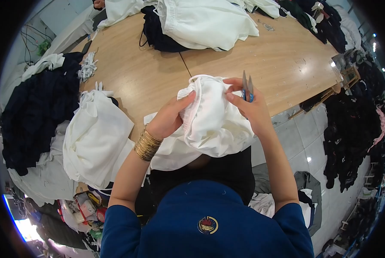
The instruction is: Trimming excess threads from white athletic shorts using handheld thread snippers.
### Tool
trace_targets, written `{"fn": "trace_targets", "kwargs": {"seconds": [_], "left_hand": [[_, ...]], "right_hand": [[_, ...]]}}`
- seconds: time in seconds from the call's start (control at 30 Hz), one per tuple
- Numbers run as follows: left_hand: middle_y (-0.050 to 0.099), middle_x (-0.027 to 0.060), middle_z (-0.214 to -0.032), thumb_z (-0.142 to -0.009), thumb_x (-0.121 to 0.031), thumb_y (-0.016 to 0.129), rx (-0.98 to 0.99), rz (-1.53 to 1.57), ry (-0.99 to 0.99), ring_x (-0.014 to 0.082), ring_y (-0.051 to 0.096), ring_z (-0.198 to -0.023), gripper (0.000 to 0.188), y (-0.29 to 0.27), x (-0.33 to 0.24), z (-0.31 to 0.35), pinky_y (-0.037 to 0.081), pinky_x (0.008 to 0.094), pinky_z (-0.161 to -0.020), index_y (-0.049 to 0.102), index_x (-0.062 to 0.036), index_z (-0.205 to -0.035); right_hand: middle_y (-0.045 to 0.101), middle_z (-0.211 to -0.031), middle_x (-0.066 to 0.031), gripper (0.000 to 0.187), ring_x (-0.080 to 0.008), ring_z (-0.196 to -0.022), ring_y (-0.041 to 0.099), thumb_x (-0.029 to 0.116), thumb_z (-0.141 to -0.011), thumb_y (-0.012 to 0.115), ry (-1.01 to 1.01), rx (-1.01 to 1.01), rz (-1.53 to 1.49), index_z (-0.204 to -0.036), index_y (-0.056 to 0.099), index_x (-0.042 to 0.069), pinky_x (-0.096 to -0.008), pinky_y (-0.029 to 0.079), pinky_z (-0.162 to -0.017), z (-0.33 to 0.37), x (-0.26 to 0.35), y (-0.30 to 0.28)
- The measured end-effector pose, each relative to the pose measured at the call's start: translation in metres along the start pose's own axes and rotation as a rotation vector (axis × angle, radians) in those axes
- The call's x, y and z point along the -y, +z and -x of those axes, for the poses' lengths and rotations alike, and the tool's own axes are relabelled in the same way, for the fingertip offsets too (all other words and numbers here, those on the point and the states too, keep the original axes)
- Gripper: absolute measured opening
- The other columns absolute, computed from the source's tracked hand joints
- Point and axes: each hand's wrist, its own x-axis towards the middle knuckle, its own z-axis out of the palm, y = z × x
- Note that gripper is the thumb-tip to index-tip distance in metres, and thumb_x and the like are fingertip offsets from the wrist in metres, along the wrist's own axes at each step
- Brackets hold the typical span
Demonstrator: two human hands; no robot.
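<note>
A white garment [216, 120] with a gathered elastic waistband is bunched up at the table's near edge, its lower part draped over my lap. My left hand [174, 115] is closed on the waistband at its left side, thumb on top and the other fingers hidden under the cloth. A pair of small scissors [247, 89] with blue handles sits in my right hand [253, 108], blades pointing away from me. The thumb and fingertips of that hand are also at the right side of the garment; whether they pinch the cloth I cannot tell.
White garments [205, 23] lie over a dark one [156, 36] at the table's far side. More white cloth [93, 133] and a dark blue pile [40, 107] are at left, near white drawstrings [88, 67]. Black garments [351, 133] lie on the tiled floor at right.
</note>
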Motion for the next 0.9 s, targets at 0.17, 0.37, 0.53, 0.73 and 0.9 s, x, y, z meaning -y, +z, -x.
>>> {"fn": "trace_targets", "kwargs": {"seconds": [0.17, 0.37, 0.53, 0.73, 0.9], "left_hand": [[0.055, 0.0045, -0.114, -0.093, -0.043, 0.045, -0.001, -0.139, -0.002, 0.0103, 0.055, -0.1, 0.053, -0.009, 0.009, -0.002, 0.046, 0.0266, -0.082, 0.041, -0.0028, -0.128], [0.052, 0.0043, -0.119, -0.094, -0.046, 0.041, -0.121, -0.213, 0.001, 0.0122, 0.053, -0.103, 0.055, 0.008, 0.021, -0.004, 0.045, 0.0285, -0.084, 0.036, -0.0064, -0.132], [0.052, 0.0074, -0.121, -0.094, -0.051, 0.034, -0.253, 0.092, 0.19, 0.0187, 0.053, -0.109, 0.058, 0.023, 0.024, -0.015, 0.044, 0.0309, -0.09, 0.034, -0.0089, -0.134], [0.048, 0.0111, -0.128, -0.093, -0.055, 0.031, -0.088, 0.474, 0.234, 0.0235, 0.05, -0.114, 0.065, 0.031, 0.046, -0.008, 0.038, 0.0365, -0.099, 0.036, -0.0031, -0.132], [0.049, 0.0114, -0.127, -0.093, -0.053, 0.032, -0.095, 0.481, 0.227, 0.0236, 0.05, -0.114, 0.064, 0.029, 0.054, 0.009, 0.038, 0.0367, -0.099, 0.037, -0.0027, -0.131]], "right_hand": [[0.057, -0.072, 0.0003, 0.023, -0.0073, -0.069, 0.049, 0.021, -0.079, 0.069, 0.114, 0.034, 0.178, -0.09, 0.063, 0.002, -0.0206, 0.04, -0.063, 0.0, -0.004, -0.009], [0.057, -0.065, -0.0023, 0.018, -0.0082, -0.058, 0.05, 0.018, -0.081, 0.066, -0.116, 0.03, 0.356, -0.09, 0.06, 0.004, -0.0229, 0.04, -0.054, 0.023, 0.029, 0.012], [0.056, -0.064, -0.005, 0.022, -0.008, -0.056, 0.05, 0.016, -0.08, 0.066, -0.178, 0.011, 0.651, -0.098, 0.057, 0.008, -0.0233, 0.04, -0.052, 0.044, 0.018, 0.039], [0.057, -0.068, -0.0047, 0.036, -0.0082, -0.057, 0.05, 0.009, -0.078, 0.067, -0.175, 0.149, 0.245, -0.109, 0.047, 0.008, -0.0234, 0.042, -0.054, 0.079, 0.017, 0.075], [0.06, -0.068, -0.0084, 0.046, -0.0143, -0.062, 0.059, 0.006, -0.081, 0.063, -0.076, 0.293, -0.026, -0.117, 0.035, 0.007, -0.0252, 0.044, -0.058, 0.08, 0.015, 0.093]]}}
